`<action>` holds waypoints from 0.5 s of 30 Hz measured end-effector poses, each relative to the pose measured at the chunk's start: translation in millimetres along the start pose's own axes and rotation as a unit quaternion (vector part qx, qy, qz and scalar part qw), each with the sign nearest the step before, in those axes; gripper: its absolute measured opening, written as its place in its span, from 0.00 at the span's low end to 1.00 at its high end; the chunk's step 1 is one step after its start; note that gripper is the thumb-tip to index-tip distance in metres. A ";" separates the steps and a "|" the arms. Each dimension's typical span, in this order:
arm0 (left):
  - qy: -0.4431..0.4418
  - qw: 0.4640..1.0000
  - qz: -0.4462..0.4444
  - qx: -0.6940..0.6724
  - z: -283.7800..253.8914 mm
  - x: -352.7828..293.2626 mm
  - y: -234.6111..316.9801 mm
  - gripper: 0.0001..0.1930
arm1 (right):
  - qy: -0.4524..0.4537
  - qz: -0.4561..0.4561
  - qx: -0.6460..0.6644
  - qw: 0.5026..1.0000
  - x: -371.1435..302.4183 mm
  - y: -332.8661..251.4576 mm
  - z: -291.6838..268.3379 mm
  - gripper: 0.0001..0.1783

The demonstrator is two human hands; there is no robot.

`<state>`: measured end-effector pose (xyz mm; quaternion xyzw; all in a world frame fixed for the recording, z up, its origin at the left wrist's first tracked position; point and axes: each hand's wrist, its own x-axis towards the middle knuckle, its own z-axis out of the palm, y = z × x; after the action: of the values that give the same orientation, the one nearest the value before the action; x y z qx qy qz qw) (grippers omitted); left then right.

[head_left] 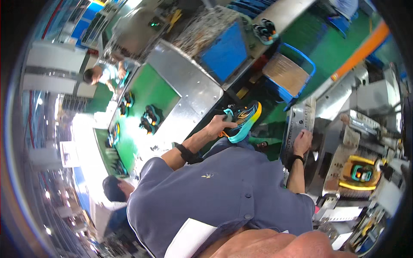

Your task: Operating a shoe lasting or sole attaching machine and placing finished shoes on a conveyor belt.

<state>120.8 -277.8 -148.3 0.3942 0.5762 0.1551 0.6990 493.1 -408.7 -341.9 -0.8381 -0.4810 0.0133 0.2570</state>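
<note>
My left hand (220, 127) is closed around the collar of a running shoe (246, 122), black with orange lines, a teal sole and a yellow end. The shoe is held up in front of my body, clear of the bench. My right hand (303, 142) rests with curled fingers by the metal edge of a machine (300, 122); whether anything is inside it is hidden. In that machine, farther right, a teal and black shoe (361, 173) sits between yellow pads (357, 185).
A conveyor with a green belt (160, 86) and metal rim carries several shoes (149, 118) on the left. Two people work beside it, one (103, 74) handling a shoe. A blue-framed stool (286, 74) stands ahead, near a blue panel (226, 51). An orange pipe (361, 49) slants at right.
</note>
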 end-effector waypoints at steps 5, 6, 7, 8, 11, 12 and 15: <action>0.080 0.983 0.019 -0.166 -69.4 13.9 -50.0 0.17 | -0.020 0.051 0.005 0.998 5.0 -6.8 -1.3 0.09; 0.111 0.978 0.023 -0.174 -78.5 8.3 -43.2 0.16 | -0.038 0.069 0.010 0.997 6.1 -12.6 -7.8 0.10; 0.120 0.974 0.029 -0.192 -96.5 11.9 -49.7 0.16 | -0.057 0.084 0.016 0.995 9.4 -20.7 -14.1 0.11; 0.150 0.966 0.008 -0.208 -117.3 19.6 -61.1 0.16 | -0.033 0.074 0.004 0.997 12.5 -21.2 -12.9 0.10; 0.213 0.941 0.018 -0.262 -173.1 34.8 -76.5 0.15 | 0.023 0.067 0.029 0.997 31.8 -31.7 -5.0 0.11; 0.246 0.927 0.007 -0.284 -196.7 43.3 -86.1 0.14 | 0.013 0.062 0.051 0.997 53.1 -48.5 -2.2 0.11; 0.271 0.894 0.003 -0.356 -261.7 72.1 -89.6 0.15 | 0.024 -0.005 0.144 0.989 118.0 -99.5 4.5 0.14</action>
<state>-122.5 -189.4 -269.6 0.0630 0.6483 0.4526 0.6090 475.7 -270.6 -275.1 -0.7903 -0.4719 0.0610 0.3861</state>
